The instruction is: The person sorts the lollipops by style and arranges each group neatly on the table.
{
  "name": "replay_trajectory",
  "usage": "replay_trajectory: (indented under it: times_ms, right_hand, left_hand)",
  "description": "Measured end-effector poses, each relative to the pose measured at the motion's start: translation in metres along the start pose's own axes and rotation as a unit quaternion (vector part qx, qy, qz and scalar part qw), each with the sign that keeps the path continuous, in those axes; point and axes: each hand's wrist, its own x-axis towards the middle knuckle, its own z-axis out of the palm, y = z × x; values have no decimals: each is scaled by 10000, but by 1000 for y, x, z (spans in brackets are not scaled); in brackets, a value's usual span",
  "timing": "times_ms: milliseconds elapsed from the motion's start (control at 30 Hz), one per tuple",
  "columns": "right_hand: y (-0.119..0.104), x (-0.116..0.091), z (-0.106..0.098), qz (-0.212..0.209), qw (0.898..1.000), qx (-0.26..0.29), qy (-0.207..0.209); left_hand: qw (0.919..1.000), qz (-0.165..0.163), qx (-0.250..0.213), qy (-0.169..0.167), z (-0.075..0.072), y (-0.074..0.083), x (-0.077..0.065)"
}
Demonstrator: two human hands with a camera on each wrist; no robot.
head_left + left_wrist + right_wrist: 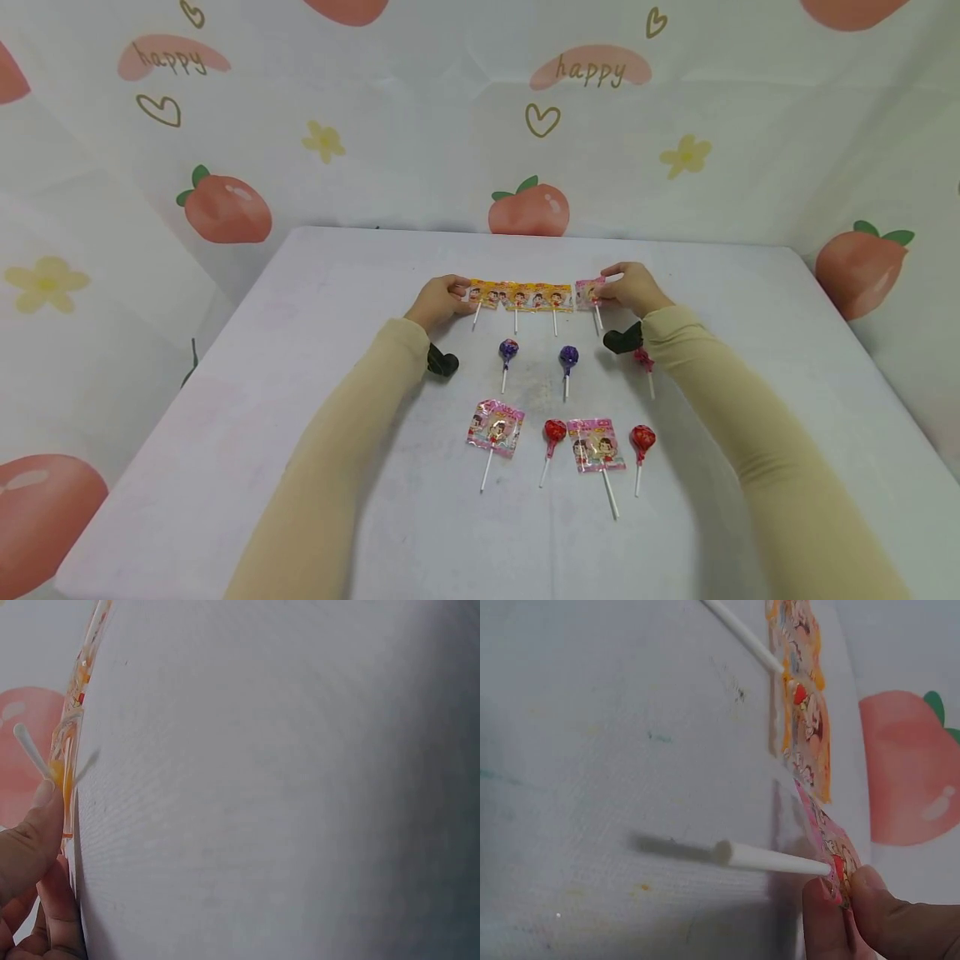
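Near the far side of the table, my left hand pinches the left edge of a yellow-wrapped lollipop. Its thumb lies on the clear wrapper in the left wrist view. Two more yellow-wrapped lollipops, one in the middle and one at right, continue the row, sticks pointing toward me. At the row's right end, my right hand pinches a pink-wrapped lollipop between thumb and fingers. A narrow gap separates it from the yellow row, and its white stick juts out in the right wrist view.
Closer to me lie two purple lollipops and a dark pink one, partly hidden by the right wrist. The nearest row alternates pink-wrapped lollipops with red ones. A white cloth covers the table; a patterned backdrop stands behind.
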Motion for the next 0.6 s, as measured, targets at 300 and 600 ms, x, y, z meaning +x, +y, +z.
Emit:
replay_trajectory:
  times_ms: [300, 600]
  right_hand:
    - [-2, -1, 4, 93, 9998, -156, 9]
    - [-1, 2, 6, 219, 9997, -136, 46]
  left_hand:
    - [10000, -23, 62, 22, 0, 0, 0]
    - [9999, 120, 9, 20, -1, 4, -5]
